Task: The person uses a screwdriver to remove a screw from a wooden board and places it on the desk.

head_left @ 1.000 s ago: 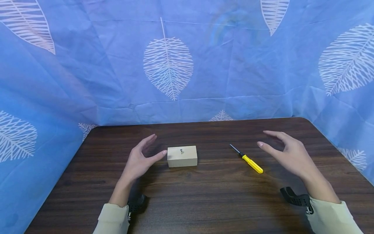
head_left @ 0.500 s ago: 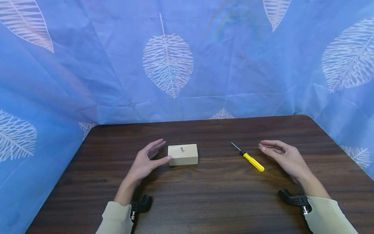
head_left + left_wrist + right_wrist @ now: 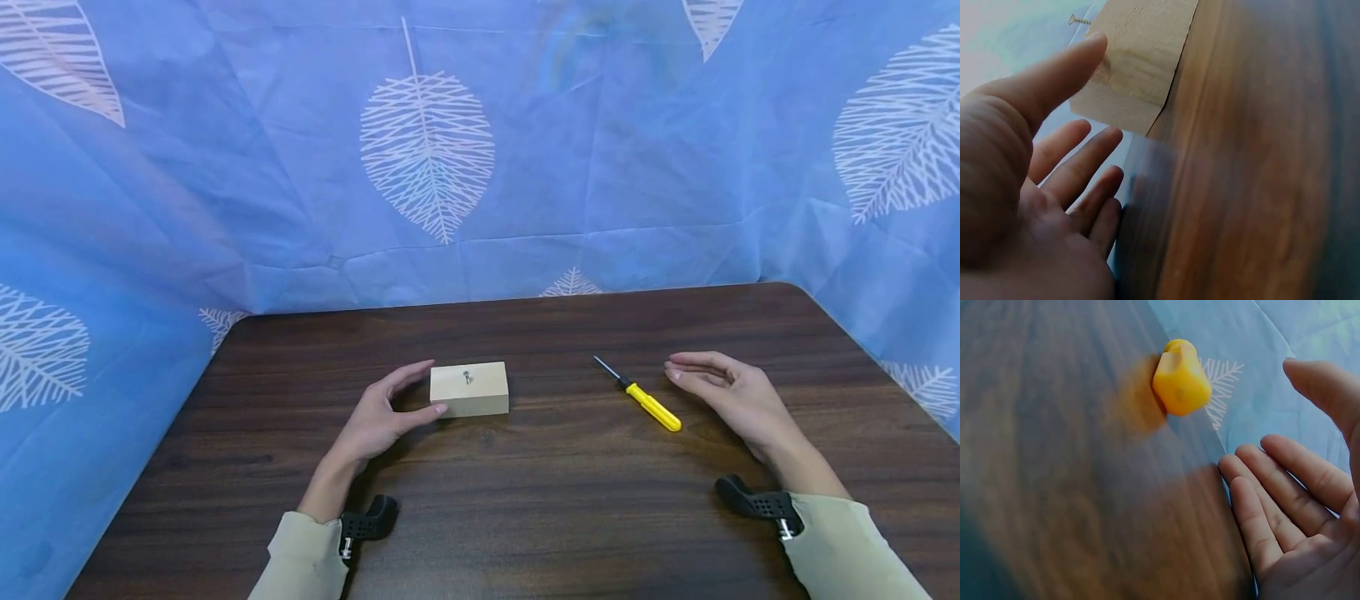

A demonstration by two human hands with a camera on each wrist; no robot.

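A pale wooden block lies on the dark table, with a small screw standing upright on its top face. At the block's left end is my left hand, thumb by the near side and fingers stretched beyond the end; whether the thumb touches cannot be told. In the left wrist view its fingers are apart from the block. A yellow-handled screwdriver lies slantwise, tip pointing away and left. Just right of it my right hand hovers with fingers extended, holding nothing; only the yellow handle end shows in the right wrist view.
The dark wood-grain table has its far edge against a blue cloth printed with white leaves. Each wrist wears a black strap mount, the left one and the right one.
My left hand has moved right and closer to the block. My right thumb and fingers have drawn nearer together. Block and screwdriver stay in place; the head view has tilted slightly.
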